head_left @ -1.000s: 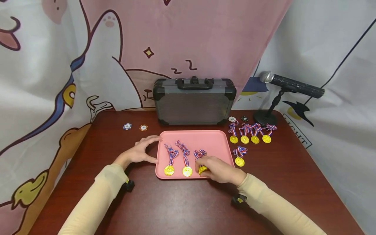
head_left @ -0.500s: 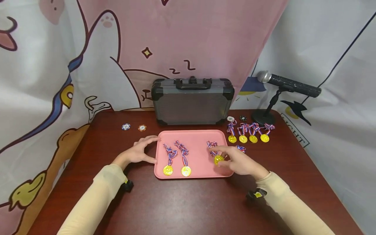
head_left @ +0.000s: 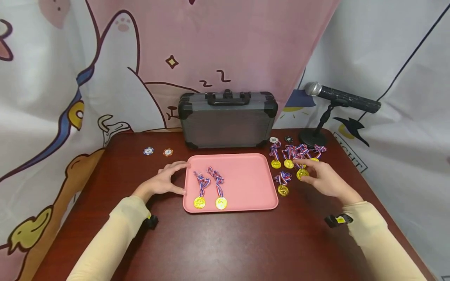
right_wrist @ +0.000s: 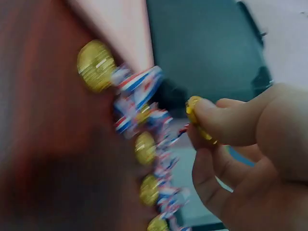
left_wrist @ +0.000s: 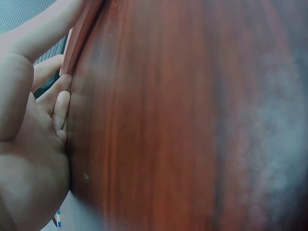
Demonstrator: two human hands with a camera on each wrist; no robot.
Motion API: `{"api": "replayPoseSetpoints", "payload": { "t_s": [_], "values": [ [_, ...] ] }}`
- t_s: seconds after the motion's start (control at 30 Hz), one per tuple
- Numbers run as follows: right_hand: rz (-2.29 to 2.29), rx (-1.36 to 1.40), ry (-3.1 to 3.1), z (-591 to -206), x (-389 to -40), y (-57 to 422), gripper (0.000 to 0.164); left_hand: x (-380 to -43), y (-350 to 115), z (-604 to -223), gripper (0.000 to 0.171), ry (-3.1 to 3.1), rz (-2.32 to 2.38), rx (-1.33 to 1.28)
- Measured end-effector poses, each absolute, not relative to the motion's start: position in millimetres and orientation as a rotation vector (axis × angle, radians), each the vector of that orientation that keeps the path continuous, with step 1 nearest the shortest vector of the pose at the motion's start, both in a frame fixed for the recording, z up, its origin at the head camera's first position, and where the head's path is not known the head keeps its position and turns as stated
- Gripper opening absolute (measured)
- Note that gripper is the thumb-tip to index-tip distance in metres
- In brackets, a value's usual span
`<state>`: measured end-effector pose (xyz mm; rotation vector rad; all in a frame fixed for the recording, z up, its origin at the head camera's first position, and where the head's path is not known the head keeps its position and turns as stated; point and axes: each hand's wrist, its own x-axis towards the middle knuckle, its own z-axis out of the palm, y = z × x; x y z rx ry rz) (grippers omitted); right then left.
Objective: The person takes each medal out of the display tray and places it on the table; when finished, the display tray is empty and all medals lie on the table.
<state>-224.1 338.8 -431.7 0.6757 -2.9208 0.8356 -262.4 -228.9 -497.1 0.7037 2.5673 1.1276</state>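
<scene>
My right hand pinches a gold medal between thumb and fingers, right of the pink tray; the right wrist view shows the held medal edge-on. Its striped ribbon overlaps other ribbons in the head view. Two medals with red, white and blue ribbons, a left one and a right one, lie on the tray's left half. One medal lies just right of the tray, with a row of several behind it. My left hand, thumb and fingers spread, touches the tray's left rim.
A grey hard case stands behind the tray. A microphone on a black stand is at the back right. Blue-white and orange-white chips lie back left; white and black chips lie right of the case.
The right hand has lifted the third medal off the tray and carried it right, towards the row of medals. The left hand stays at the tray's rim.
</scene>
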Motion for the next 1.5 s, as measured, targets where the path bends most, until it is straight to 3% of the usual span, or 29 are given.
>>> {"api": "replayPoseSetpoints", "payload": {
  "t_s": [0.33,0.73,1.03,1.5],
  "values": [
    [0.673,0.846,-3.003,-462,-218,337,0.055,-265,-231,-494,0.101,2.571,1.133,0.702],
    [0.418,0.846,-2.981,-457,-218,326,0.056,-268,-231,-491,0.101,2.584,1.115,0.688],
    [0.361,0.683,-2.912,-437,-214,318,0.054,-264,-230,-493,0.101,2.576,1.125,0.677],
    [0.939,0.989,-2.747,-441,-222,218,0.047,-263,-230,-499,0.100,2.592,1.104,0.683]
  ]
}}
